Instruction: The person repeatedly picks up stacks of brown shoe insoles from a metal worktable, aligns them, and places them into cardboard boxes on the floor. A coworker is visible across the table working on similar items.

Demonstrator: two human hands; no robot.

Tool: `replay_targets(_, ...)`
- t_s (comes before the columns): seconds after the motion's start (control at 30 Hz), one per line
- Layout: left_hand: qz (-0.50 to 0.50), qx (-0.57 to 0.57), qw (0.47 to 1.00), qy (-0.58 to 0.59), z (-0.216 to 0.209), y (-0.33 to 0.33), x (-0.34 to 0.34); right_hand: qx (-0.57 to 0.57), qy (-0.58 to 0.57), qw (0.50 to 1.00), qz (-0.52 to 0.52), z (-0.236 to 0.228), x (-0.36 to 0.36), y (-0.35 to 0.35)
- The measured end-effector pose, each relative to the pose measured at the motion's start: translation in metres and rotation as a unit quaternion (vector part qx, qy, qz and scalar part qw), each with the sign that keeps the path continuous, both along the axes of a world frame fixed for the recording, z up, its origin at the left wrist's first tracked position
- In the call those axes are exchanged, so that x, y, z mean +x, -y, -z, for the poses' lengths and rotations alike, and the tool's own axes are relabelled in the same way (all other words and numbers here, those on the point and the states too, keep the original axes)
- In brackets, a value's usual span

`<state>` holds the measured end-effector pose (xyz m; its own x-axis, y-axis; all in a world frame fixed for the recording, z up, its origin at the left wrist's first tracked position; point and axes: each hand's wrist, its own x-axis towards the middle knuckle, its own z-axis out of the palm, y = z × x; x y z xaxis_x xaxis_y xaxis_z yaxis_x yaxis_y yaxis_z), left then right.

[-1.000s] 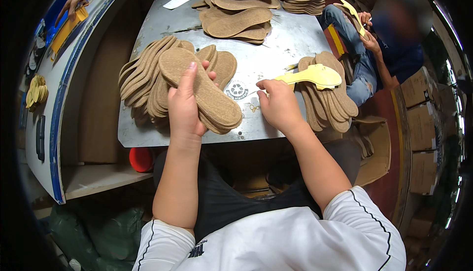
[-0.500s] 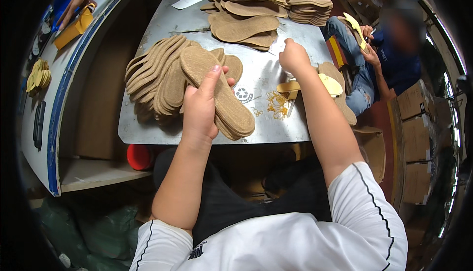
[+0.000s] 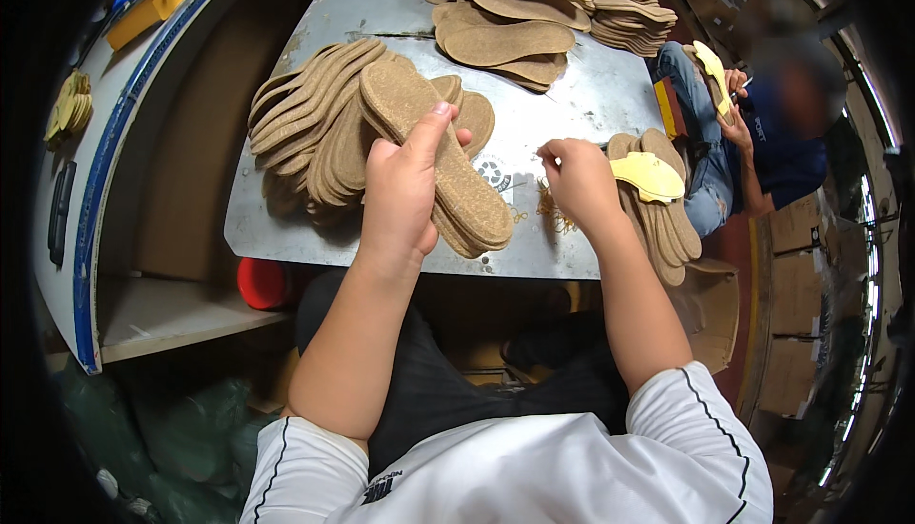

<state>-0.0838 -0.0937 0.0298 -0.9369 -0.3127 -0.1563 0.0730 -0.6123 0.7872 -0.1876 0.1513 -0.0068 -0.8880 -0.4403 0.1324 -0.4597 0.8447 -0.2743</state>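
My left hand (image 3: 402, 185) is closed around a small stack of brown, speckled shoe insoles (image 3: 474, 207), thumb on top, tilted above the near part of the metal table. Beside it a large fanned pile of similar insoles (image 3: 310, 128) rests on the table. My right hand (image 3: 581, 188) hovers over thin yellowish rubber bands (image 3: 547, 207), its fingers drawn into a pinch; what they hold, if anything, is too small to make out. Just right of that hand, a pale yellow sole-shaped piece (image 3: 654, 177) lies across more brown insoles (image 3: 661, 238).
More insole stacks (image 3: 510, 42) stand at the table's far side. A seated co-worker (image 3: 762, 143) at the right holds a yellow sole-shaped piece (image 3: 713, 74). At left is a blue-edged white bench (image 3: 91, 209) with a yellow bin (image 3: 151, 11). A red round object (image 3: 262, 283) sits below the table edge.
My right hand has come back toward me from farther up the table, to above the rubber bands. The left hand keeps its hold on the insoles. The whole view has shifted slightly.
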Motion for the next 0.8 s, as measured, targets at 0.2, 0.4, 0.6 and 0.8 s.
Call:
replay_targets(0.2, 0.009, 0.005, 1.0, 0.009, -0.001, -0.009, 0.0, -0.016, 0.034, 0.998, 0.042, 0.005, 0.043, -0.015)
replay_targets(0.4, 0.033, -0.044, 0.998, 0.005, 0.003, -0.017, 0.004, -0.016, 0.039, 0.997, 0.069, 0.023, 0.041, -0.01)
replay_targets(0.6, 0.004, -0.022, 1.0, 0.016, 0.003, -0.017, 0.011, -0.054, -0.023, 0.995, 0.075, 0.012, 0.042, -0.005)
replay_targets(0.8, -0.024, -0.004, 1.0, 0.015, 0.003, -0.019, 0.011, -0.119, -0.117, 0.985, 0.036, -0.022, -0.021, 0.008)
